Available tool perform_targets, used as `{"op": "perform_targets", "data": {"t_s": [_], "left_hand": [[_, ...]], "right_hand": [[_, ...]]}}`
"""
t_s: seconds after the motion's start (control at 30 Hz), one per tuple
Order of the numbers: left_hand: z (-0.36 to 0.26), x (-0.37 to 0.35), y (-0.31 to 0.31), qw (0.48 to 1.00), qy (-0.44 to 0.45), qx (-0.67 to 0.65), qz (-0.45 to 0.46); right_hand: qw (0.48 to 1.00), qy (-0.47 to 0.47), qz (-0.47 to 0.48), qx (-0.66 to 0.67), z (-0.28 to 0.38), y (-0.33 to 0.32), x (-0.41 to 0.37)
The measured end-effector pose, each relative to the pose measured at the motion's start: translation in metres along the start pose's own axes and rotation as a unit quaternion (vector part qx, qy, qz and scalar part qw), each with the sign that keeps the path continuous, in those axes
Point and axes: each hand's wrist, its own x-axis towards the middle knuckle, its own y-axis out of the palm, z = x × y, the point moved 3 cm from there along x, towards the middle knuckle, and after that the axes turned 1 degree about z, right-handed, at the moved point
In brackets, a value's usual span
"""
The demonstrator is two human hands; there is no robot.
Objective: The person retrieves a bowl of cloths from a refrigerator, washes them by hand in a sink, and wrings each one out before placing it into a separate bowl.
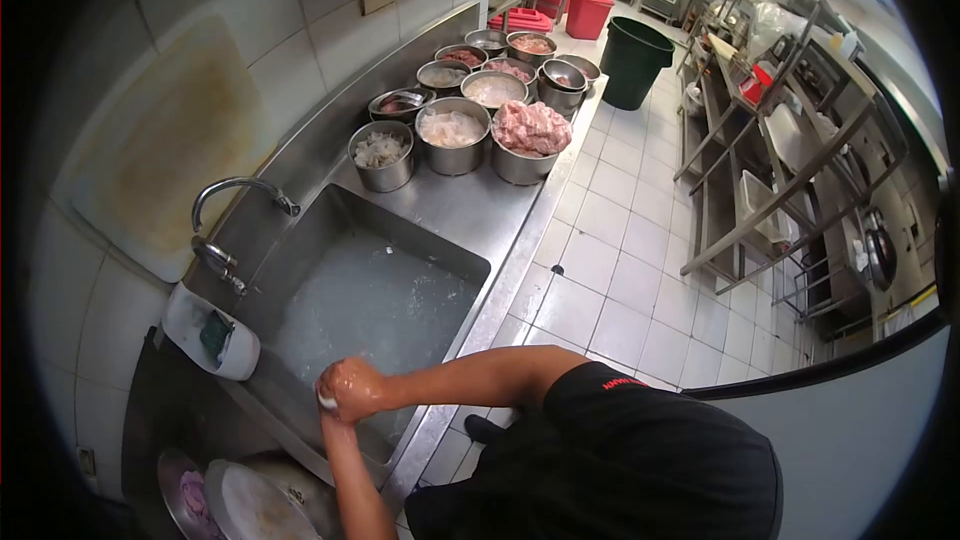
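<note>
Over the near end of a steel sink (380,280) filled with cloudy water, my two wet hands are pressed together. My right hand (355,386) is closed around my left hand (331,408), which it mostly hides. A small white patch shows at their edge, too small to identify. The fingers of my left hand cannot be made out. A curved faucet (240,185) stands at the sink's left side, and a white holder (215,340) with a dark green scrubber sits below it.
Several metal pots (385,175) of meat and pale food crowd the counter beyond the sink. Farther back stand a dark green bin (637,60) and a red bin (588,15). Metal shelving (770,160) lines the right. Bowls (255,500) lie at the bottom left.
</note>
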Motion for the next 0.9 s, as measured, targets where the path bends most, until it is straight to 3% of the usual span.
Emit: {"op": "perform_targets", "data": {"t_s": [0.07, 0.1, 0.2, 0.23, 0.33, 0.47, 0.5, 0.57, 0.6, 0.67, 0.7, 0.73, 0.8, 0.83, 0.87, 0.9], "left_hand": [[0.003, -0.008, -0.012, 0.999, -0.033, 0.036, -0.016], [0.004, -0.011, -0.016, 0.996, -0.054, 0.063, -0.022], [0.007, -0.025, -0.025, 0.976, -0.146, 0.159, -0.037], [0.009, -0.029, -0.025, 0.963, -0.182, 0.193, -0.039], [0.017, -0.030, -0.012, 0.916, -0.279, 0.287, -0.034], [0.040, -0.006, 0.031, 0.856, -0.341, 0.388, -0.022], [0.047, 0.003, 0.044, 0.845, -0.331, 0.419, -0.022], [0.064, 0.015, 0.067, 0.840, -0.216, 0.497, -0.037], [0.079, 0.014, 0.083, 0.835, -0.101, 0.540, -0.043], [0.108, 0.015, 0.117, 0.773, 0.131, 0.618, -0.057], [0.116, 0.026, 0.105, 0.724, 0.156, 0.664, -0.101], [0.128, 0.032, 0.095, 0.722, 0.150, 0.665, -0.120], [0.159, 0.042, 0.068, 0.703, 0.177, 0.662, -0.189], [0.176, 0.049, 0.059, 0.683, 0.209, 0.659, -0.236], [0.191, 0.047, 0.075, 0.601, 0.222, 0.704, -0.307], [0.203, 0.038, 0.097, 0.509, 0.231, 0.740, -0.374]], "right_hand": [[0.997, -0.025, 0.071, -0.005, 0.000, 0.011, -0.006], [0.994, -0.093, 0.037, -0.049, 0.007, 0.013, -0.011], [0.981, -0.151, 0.060, -0.102, 0.023, 0.004, -0.026], [0.970, -0.215, 0.072, -0.093, 0.024, 0.009, -0.029], [0.955, -0.258, 0.136, -0.047, 0.025, 0.013, -0.049], [0.962, -0.242, 0.094, 0.086, -0.002, 0.001, -0.063], [0.968, -0.210, 0.057, 0.126, -0.014, -0.013, -0.070], [0.974, -0.118, -0.010, 0.193, -0.037, -0.064, -0.090], [0.974, -0.058, -0.043, 0.216, -0.053, -0.113, -0.103], [0.962, 0.139, -0.130, 0.196, -0.112, -0.177, -0.146], [0.924, 0.256, -0.153, 0.240, -0.142, -0.213, -0.173], [0.868, 0.368, -0.174, 0.283, -0.170, -0.245, -0.205], [0.771, 0.438, -0.321, 0.333, -0.254, -0.278, -0.281], [0.691, 0.466, -0.363, 0.417, -0.298, -0.280, -0.326], [0.601, 0.484, -0.400, 0.494, -0.344, -0.274, -0.370], [0.477, 0.494, -0.463, 0.560, -0.393, -0.250, -0.414]]}}
